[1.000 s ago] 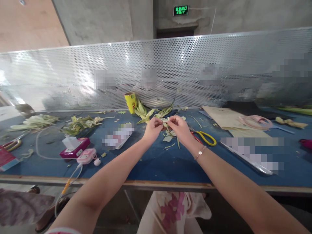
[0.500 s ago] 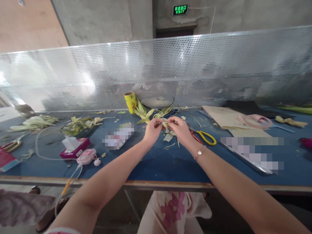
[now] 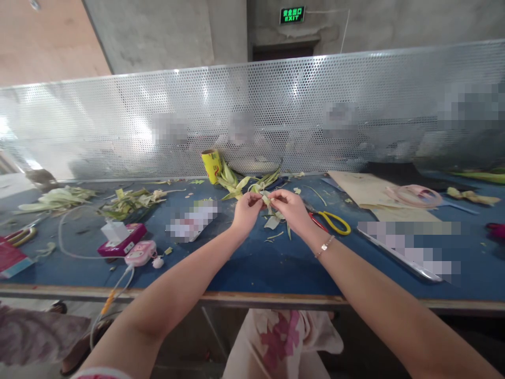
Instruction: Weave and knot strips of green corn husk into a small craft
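Over the blue table (image 3: 236,273), my left hand (image 3: 248,211) and my right hand (image 3: 291,208) meet, fingertips pinched on a pale corn husk strip (image 3: 267,201). A thin loop of it rises above the fingers, and the finer detail is too small to make out. Loose husk scraps (image 3: 272,222) lie just below the hands. Behind them rests a bunch of green corn husks (image 3: 232,184) beside a yellow tube (image 3: 211,166). Scissors with yellow and red handles (image 3: 335,223) lie close to my right wrist, partly hidden by it.
Husk piles (image 3: 132,202) and a purple power strip (image 3: 122,240) with a white cable are on the left. To the right lie a blurred flat device (image 3: 398,252), brown paper (image 3: 355,189) and a pink tape roll (image 3: 414,196). A perforated metal screen (image 3: 260,95) borders the back.
Both hands stay in nearly the same place, still pinching the husk strip. Only a slight shift of the fingers shows.
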Action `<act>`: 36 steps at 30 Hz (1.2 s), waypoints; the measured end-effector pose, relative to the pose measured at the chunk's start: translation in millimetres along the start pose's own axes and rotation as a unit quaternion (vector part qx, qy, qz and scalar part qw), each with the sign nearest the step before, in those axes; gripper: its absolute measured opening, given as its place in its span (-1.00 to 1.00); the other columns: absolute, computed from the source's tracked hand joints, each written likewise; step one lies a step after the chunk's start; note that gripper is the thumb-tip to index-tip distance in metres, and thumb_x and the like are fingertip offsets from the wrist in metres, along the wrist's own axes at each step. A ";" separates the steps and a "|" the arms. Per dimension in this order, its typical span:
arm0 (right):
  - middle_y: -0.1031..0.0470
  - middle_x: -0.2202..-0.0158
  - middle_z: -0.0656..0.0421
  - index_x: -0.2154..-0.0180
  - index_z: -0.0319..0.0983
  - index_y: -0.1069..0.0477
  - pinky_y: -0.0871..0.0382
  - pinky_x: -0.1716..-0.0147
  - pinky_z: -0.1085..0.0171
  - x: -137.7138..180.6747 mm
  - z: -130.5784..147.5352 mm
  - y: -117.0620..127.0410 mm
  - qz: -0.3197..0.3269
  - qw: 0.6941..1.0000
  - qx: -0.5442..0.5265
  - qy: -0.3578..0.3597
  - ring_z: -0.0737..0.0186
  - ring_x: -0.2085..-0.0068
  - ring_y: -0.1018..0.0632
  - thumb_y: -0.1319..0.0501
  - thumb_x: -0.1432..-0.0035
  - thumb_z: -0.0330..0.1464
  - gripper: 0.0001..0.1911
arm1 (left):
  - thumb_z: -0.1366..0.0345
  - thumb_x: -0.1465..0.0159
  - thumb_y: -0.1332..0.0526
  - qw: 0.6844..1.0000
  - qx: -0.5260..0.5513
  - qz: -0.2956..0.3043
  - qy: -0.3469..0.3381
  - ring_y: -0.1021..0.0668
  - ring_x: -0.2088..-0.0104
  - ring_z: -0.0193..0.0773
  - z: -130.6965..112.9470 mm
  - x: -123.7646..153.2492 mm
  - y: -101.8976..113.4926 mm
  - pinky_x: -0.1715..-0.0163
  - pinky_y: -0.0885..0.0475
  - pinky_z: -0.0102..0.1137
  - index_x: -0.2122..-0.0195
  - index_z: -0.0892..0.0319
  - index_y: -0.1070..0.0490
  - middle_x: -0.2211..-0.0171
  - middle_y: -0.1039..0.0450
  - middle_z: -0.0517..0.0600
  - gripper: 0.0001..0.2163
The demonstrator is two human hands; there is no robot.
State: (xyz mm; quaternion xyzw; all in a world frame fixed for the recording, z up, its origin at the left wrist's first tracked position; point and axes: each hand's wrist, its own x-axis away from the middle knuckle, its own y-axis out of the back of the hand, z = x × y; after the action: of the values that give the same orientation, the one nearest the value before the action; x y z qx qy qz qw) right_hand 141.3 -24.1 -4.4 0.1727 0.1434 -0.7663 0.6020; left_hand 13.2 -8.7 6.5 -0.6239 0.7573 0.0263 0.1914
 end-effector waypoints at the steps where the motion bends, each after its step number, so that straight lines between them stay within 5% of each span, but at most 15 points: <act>1: -0.49 0.45 0.17 0.42 -0.20 -0.45 -0.43 0.19 0.08 -0.1 -0.1 0.0 0.001 1.000 0.007 0.003 0.18 0.36 -0.53 -0.24 0.13 -0.28 -0.83 | 0.47 -0.06 -0.24 1.000 0.001 0.001 -0.001 -0.50 0.47 -0.44 0.5 -0.3 0.0 0.25 -0.49 -0.37 0.43 0.24 -0.34 0.51 -0.42 -0.11 -0.92; 12: -0.47 0.48 0.20 0.44 -0.20 -0.38 -0.43 0.28 0.17 -1.6 -2.3 1.7 0.009 1.000 0.004 0.018 0.24 0.40 -0.50 -0.32 0.16 -0.21 -0.75 | 0.34 0.00 -0.32 0.999 -0.025 0.021 -0.021 -0.51 0.47 -0.41 6.6 -2.6 3.8 0.34 -0.46 -0.44 0.42 0.22 -0.44 0.51 -0.47 -0.09 -0.88; 23: -0.51 0.41 0.15 0.42 -0.22 -0.43 -0.43 0.25 0.16 1.5 2.3 -1.8 0.000 1.000 -0.021 0.014 0.24 0.36 -0.51 -0.33 0.18 -0.23 -0.75 | 0.39 0.00 -0.30 1.000 -0.003 -0.017 0.014 -0.48 0.52 -0.43 7.3 -2.4 3.6 0.32 -0.43 -0.42 0.54 0.27 -0.44 0.59 -0.44 -0.08 -0.93; 29: -0.52 0.37 0.15 0.37 -0.21 -0.42 -0.45 0.23 0.14 0.6 -0.6 -2.2 -0.007 0.998 -0.056 -0.010 0.23 0.33 -0.53 -0.33 0.18 -0.19 -0.69 | 0.36 0.02 -0.34 0.998 0.055 0.010 0.031 -0.50 0.49 -0.42 6.5 -1.5 1.9 0.23 -0.43 -0.38 0.52 0.28 -0.44 0.56 -0.46 -0.07 -0.89; 36: -0.47 0.37 0.17 0.37 -0.20 -0.38 -0.46 0.21 0.15 0.1 -1.6 -3.6 -0.006 0.998 -0.056 -0.014 0.25 0.34 -0.51 -0.33 0.20 -0.20 -0.68 | 0.40 -0.05 -0.26 1.000 -0.001 0.008 0.021 -0.45 0.53 -0.45 7.6 -1.9 1.5 0.35 -0.38 -0.45 0.54 0.26 -0.40 0.60 -0.40 -0.10 -0.92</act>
State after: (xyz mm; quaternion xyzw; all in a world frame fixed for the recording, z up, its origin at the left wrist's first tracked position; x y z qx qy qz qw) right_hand 138.0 -22.6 -5.8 0.1273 0.1784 -0.7632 0.6078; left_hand 14.1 -4.5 -0.2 -0.6187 0.7659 0.0150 0.1744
